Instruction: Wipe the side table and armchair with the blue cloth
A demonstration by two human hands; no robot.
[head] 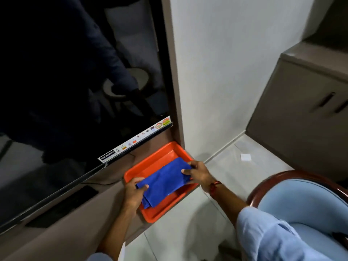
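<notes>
A folded blue cloth point(164, 182) lies in an orange tray point(150, 162) on a brown shelf below a television. My left hand point(134, 193) grips the cloth's near left end. My right hand point(197, 173) pinches its far right end. The armchair point(299, 196), light blue with a dark red wooden rim, stands at the lower right, partly hidden by my right sleeve. The side table shows only as a reflection in the screen.
A large dark television point(75, 81) fills the left. A white wall point(226, 72) rises behind the tray. A brown cabinet point(305, 113) with black handles stands at the right. Pale floor tiles point(188, 223) lie below the shelf edge.
</notes>
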